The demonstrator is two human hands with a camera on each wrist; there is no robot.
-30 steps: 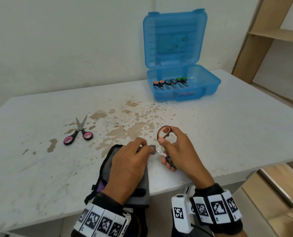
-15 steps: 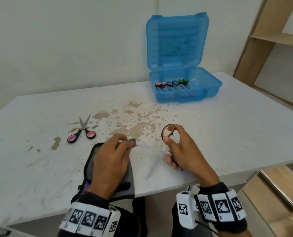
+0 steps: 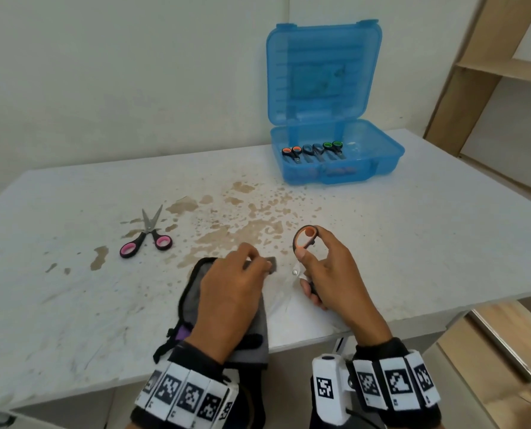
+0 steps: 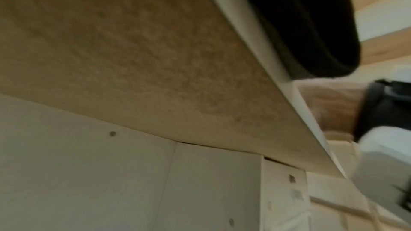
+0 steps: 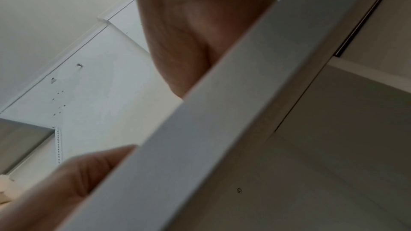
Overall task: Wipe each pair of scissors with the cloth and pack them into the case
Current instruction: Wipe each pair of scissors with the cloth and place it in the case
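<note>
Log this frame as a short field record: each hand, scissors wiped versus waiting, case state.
left hand: pinches a fold of the grey cloth around the blade of the held scissors, by the near table edge
right hand: grips the orange-handled scissors by their handles
waiting: pink-handled scissors, blades slightly apart, lying on the white stained table
packed: three pairs side by side in the blue plastic case, orange, blue-grey and green handles
case state: lid upright, open
wrist views: table underside and edge only
</note>
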